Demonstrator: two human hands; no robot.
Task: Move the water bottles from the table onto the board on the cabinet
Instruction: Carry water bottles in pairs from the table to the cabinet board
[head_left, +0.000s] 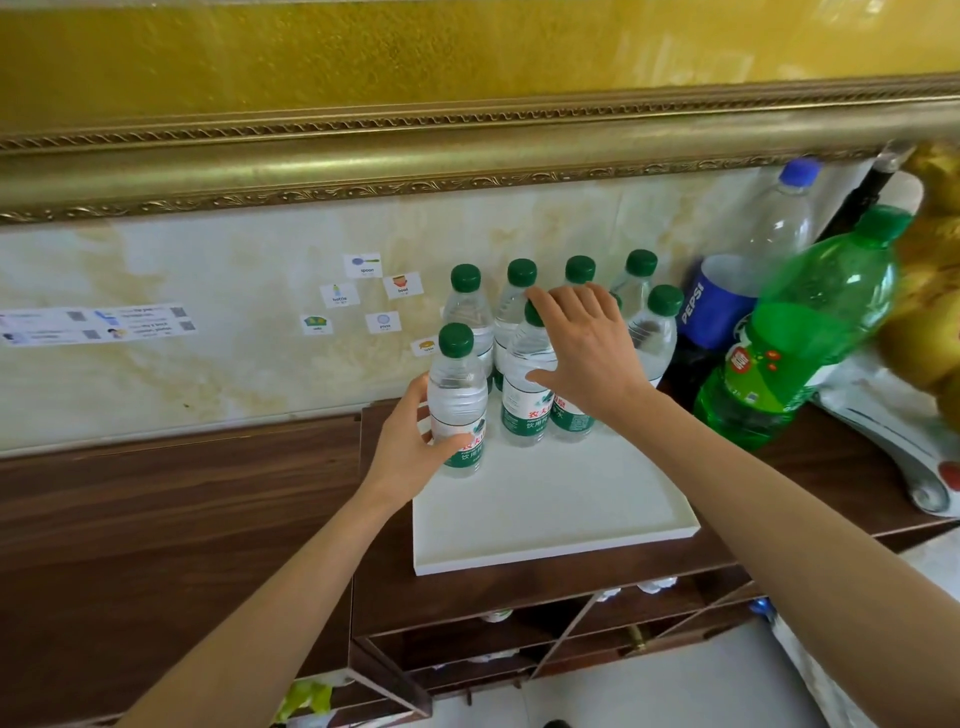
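Observation:
A white board lies on the dark wooden cabinet. Several clear water bottles with green caps stand at its far end. My left hand is wrapped around the front-left bottle, which stands upright at the board's left edge. My right hand rests with spread fingers against the neck and shoulder of a middle bottle; thumb and forefinger lie on either side of it. Behind them stands the back row of bottles. The table is not in view.
A large green soda bottle and a Pepsi bottle stand right of the board. A white and gold ornament sits at far right. Picture cards are stuck on the wall. Open shelves lie below the cabinet top.

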